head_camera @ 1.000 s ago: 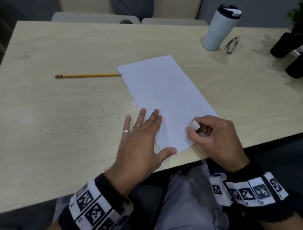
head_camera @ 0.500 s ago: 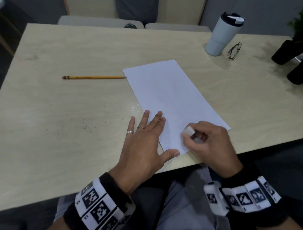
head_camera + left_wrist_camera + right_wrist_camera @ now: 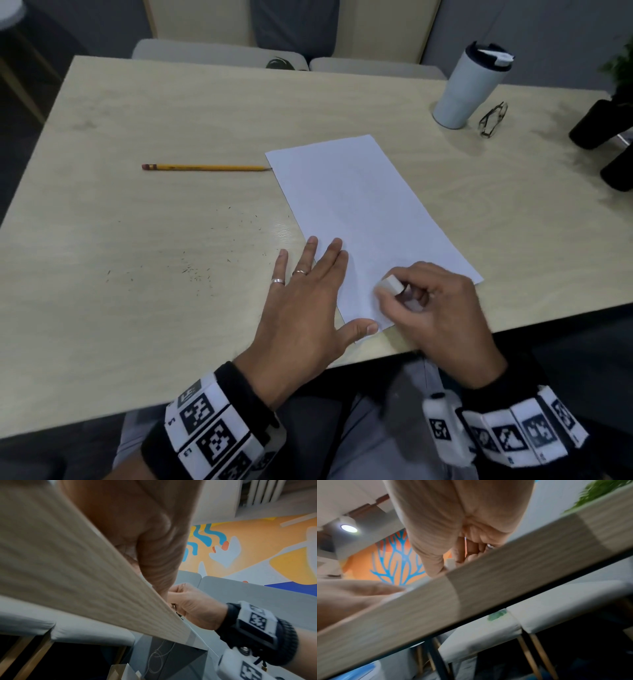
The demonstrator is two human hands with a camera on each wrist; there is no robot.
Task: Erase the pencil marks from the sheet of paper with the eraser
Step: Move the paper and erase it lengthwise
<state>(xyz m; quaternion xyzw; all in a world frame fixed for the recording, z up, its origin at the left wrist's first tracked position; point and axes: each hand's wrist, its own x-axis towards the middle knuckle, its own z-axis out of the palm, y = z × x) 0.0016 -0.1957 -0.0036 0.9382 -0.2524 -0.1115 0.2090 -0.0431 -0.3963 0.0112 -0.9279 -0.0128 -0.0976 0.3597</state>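
A white sheet of paper (image 3: 363, 219) lies at an angle on the light wooden table (image 3: 137, 308), its near corner at the front edge. Only very faint pencil marks show on it. My left hand (image 3: 308, 294) lies flat with straight fingers on the sheet's near left part, thumb on the near corner. My right hand (image 3: 424, 308) pinches a small white eraser (image 3: 391, 285) between thumb and fingers, its lower end on the paper near the near right edge. In the right wrist view the eraser (image 3: 450, 563) shows as a pale block by the thumb.
A yellow pencil (image 3: 205, 167) lies left of the sheet's far corner. Dark eraser crumbs (image 3: 198, 270) are scattered on the table left of my left hand. A white tumbler (image 3: 471, 85) and folded glasses (image 3: 493, 118) stand at the back right, dark objects (image 3: 599, 120) at the right edge.
My right hand has slid the eraser a little leftward over the near part of the sheet. The left hand has kept its place on the paper.
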